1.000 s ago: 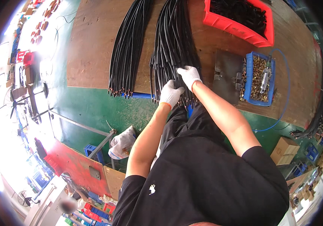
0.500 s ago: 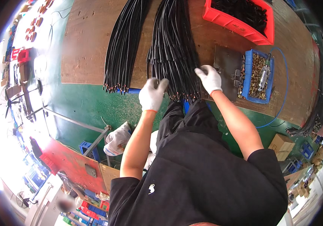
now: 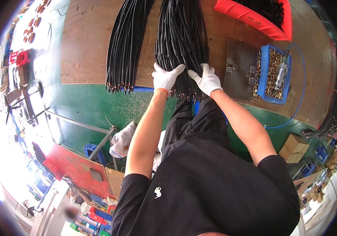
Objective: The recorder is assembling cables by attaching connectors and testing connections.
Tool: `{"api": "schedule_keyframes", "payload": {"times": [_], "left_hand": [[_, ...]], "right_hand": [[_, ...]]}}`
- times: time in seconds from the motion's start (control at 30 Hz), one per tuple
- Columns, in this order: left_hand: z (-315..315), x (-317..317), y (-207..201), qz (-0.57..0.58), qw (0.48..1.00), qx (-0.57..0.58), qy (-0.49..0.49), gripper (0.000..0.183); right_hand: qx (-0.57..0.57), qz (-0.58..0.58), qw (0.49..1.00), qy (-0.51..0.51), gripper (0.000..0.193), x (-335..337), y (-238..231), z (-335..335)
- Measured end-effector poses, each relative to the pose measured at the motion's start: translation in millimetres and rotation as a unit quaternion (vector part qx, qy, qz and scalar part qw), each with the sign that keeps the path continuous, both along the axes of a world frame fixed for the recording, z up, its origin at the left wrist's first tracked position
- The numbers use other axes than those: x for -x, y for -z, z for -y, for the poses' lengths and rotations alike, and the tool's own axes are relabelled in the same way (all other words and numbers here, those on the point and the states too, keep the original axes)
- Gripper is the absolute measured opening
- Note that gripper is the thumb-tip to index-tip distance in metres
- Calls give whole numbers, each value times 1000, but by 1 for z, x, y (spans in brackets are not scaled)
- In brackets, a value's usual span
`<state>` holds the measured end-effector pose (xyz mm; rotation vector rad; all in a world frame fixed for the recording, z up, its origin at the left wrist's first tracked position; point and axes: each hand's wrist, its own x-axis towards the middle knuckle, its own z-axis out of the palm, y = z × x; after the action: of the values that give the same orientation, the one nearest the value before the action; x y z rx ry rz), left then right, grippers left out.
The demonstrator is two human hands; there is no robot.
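I'm remotely watching the left hand [image 3: 166, 77] and right hand [image 3: 206, 80], thumbs spread, cupping the sides of the black cable bundle [image 3: 180, 41] on the wooden table [image 3: 85, 51]; this apparent gathering is calling for even pressure.

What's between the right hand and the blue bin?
Past the right hand: a dark flat plate, then loose fittings beside the bin, in the head view.

Factory workshop. We recognise the setting by the broad brown wooden workbench [image 3: 86, 43], bundles of long black cables [image 3: 127, 47] with copper-coloured tips, a rectangular blue plastic bin [image 3: 273, 100] holding small brass-coloured metal fittings [image 3: 272, 67], an oblong red plastic crate [image 3: 251, 19] and a smooth green floor [image 3: 86, 104].
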<state>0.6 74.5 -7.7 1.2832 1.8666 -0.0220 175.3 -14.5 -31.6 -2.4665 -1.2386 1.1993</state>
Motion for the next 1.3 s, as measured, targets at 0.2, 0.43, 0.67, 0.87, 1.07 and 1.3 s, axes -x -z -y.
{"api": "schedule_keyframes", "payload": {"times": [0.2,0.43,0.67,0.87,1.07,1.3], "left_hand": [[6,-4,3,96,994,-29,-40,125],[24,14,25,105,992,-70,9,109],[42,24,18,78,995,-66,15,115],[49,25,17,27,994,-101,29,110],[66,34,25,-35,972,-232,-15,109],[60,-27,-3,-62,941,-314,112,134]], "right_hand": [[-57,53,997,4,67,32,24,5],[-113,41,993,1,55,50,35,19],[-19,11,998,-66,65,50,17,34],[-49,-124,959,-251,76,-34,-5,40],[-223,-134,949,-176,23,-65,-1,92],[-50,-173,915,-362,31,-57,29,158]]}}
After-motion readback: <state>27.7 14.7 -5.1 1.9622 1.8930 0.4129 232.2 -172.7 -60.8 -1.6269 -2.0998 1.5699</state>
